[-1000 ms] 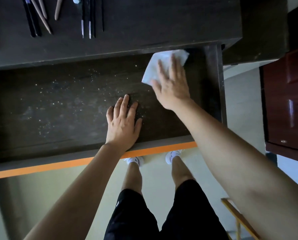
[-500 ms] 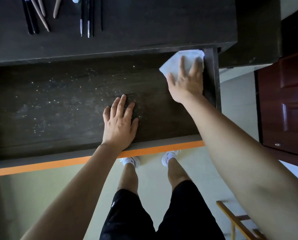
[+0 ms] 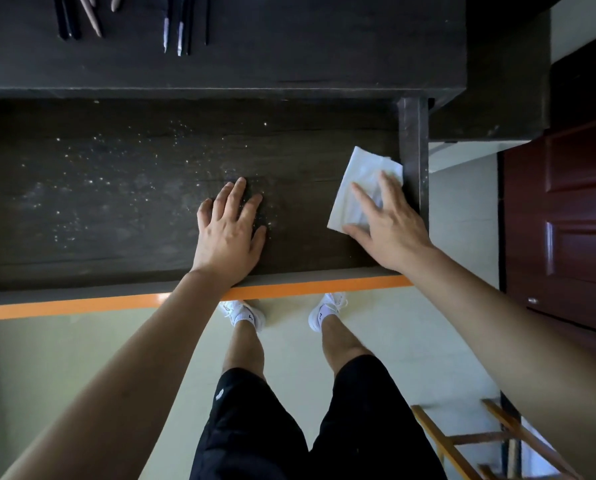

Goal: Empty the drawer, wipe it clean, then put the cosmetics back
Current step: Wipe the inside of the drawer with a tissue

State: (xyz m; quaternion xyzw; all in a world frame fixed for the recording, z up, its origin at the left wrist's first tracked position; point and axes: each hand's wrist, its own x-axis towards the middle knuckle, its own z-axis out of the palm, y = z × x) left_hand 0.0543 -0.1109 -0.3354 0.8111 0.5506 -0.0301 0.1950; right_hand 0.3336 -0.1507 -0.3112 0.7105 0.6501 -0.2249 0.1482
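Down inside the open drawer (image 3: 116, 202), your right hand (image 3: 390, 223) lies flat on a white wipe (image 3: 362, 171). Your fingers are straight and spread out. They press the wipe onto the drawer floor and do not curl round it. The wipe sits at the right end, just beside the side wall.

Your left hand (image 3: 229, 233) lies flat near the middle of the drawer floor, close to the front edge. Its fingers are straight too, and it holds nothing. Your two hands are apart.

Lots of tiny pale specks and dusty smears show on the dark floor to the left of your left hand. An orange strip (image 3: 307, 287) runs along the drawer front.

Up on the dark desk top (image 3: 324, 46) lie the cosmetics: thin pencils (image 3: 81, 15) on the left, and slim dark sticks with silver tips (image 3: 180, 29) next to them.

Below the drawer you can see your legs, black shorts and white shoes (image 3: 242, 315) on a pale floor. A dark red door (image 3: 566, 220) is on the right, and a wooden chair (image 3: 462, 445) is low on the right.
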